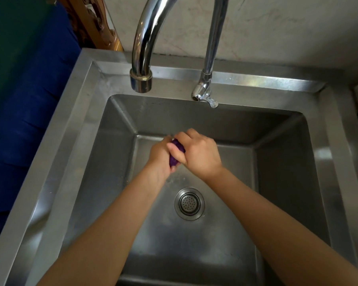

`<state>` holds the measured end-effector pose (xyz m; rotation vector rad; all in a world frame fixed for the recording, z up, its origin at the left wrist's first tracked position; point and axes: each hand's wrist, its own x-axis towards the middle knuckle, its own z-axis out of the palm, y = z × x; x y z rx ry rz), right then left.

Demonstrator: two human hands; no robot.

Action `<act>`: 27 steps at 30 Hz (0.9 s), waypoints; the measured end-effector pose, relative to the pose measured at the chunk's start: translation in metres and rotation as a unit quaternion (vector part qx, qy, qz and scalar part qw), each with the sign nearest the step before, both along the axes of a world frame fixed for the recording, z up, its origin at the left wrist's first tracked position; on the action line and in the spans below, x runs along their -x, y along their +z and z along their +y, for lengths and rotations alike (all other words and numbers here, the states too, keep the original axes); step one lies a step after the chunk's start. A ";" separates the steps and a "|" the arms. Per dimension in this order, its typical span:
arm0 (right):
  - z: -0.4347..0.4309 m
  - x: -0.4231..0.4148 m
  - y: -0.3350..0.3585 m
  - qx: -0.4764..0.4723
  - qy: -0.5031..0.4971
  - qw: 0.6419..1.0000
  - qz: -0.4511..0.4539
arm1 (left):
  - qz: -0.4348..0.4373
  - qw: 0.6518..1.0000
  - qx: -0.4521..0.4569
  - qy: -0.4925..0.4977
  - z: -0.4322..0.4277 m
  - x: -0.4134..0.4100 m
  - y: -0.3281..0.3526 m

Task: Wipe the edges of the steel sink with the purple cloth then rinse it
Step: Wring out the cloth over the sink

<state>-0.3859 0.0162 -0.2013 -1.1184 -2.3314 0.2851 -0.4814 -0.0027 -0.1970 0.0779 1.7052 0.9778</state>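
Observation:
The purple cloth (175, 154) is bunched into a tight wad between both my hands, over the middle of the steel sink (77, 112) basin. My left hand (160, 155) grips its lower part. My right hand (198, 153) wraps over its upper part, fingers closed around it. Only a small strip of the cloth shows between the hands. The faucet spout (141, 79) hangs above the basin's back left, and I see no water running from it.
The faucet's base and small lever handle (205, 96) stand at the sink's back rim. A round drain strainer (189, 203) sits in the basin floor below my hands. A blue surface (29, 100) lies left of the sink, and a carved wooden piece (95, 23) stands behind it.

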 end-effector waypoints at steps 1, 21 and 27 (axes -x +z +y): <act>0.000 0.001 0.000 -0.010 -0.016 1.000 -0.011 | 0.022 1.000 -0.008 0.008 -0.001 -0.003 0.001; -0.014 0.014 0.011 0.614 -0.121 0.759 0.180 | 0.412 0.875 -0.238 -0.095 -0.012 0.009 0.007; -0.018 0.011 0.013 0.722 -0.097 0.620 0.291 | 0.446 0.836 -0.287 -0.140 -0.006 0.009 0.016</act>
